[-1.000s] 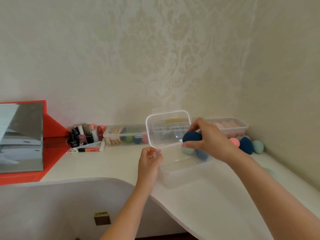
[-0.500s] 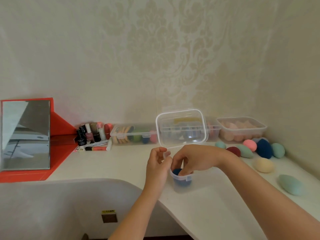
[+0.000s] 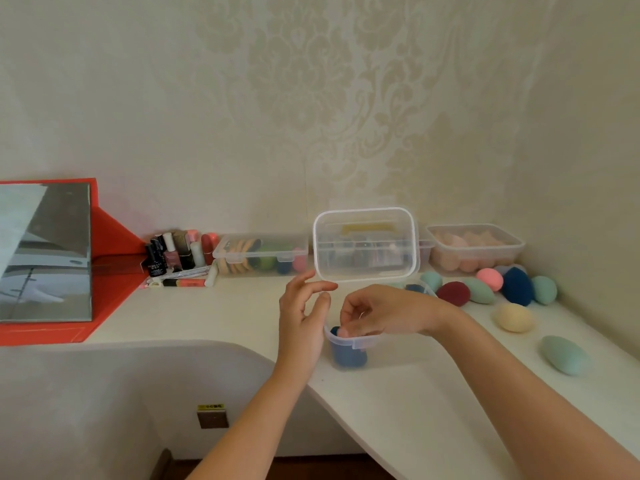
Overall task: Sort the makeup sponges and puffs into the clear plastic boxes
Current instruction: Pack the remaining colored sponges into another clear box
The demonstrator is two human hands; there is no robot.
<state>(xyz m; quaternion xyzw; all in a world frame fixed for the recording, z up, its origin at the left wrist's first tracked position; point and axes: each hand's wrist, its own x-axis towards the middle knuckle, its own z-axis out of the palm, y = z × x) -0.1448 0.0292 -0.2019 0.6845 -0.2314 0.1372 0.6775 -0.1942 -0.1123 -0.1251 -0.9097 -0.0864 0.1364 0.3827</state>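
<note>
A small clear box [image 3: 360,342] stands near the table's front edge, its hinged lid [image 3: 365,244] upright. A dark blue sponge [image 3: 348,355] sits inside it. My right hand [image 3: 381,311] reaches into the box with curled fingers, fingertips on the sponge. My left hand [image 3: 301,313] is beside the box with fingers spread, its index fingertip at the lid's lower left corner. Loose sponges lie to the right: dark red [image 3: 453,293], pink [image 3: 489,279], dark blue [image 3: 517,286], yellow [image 3: 513,317], pale green [image 3: 562,355].
Along the back wall stand a closed clear box of puffs [image 3: 259,254] and an open tub of peach sponges [image 3: 476,247]. Nail polish bottles [image 3: 176,252] and a red-framed mirror [image 3: 45,252] are at the left. A curved white surface [image 3: 104,393] lies below the table edge.
My right hand carried the dark blue sponge from in front of the lid down into the small box. My left hand let go of the lid corner and spread its fingers.
</note>
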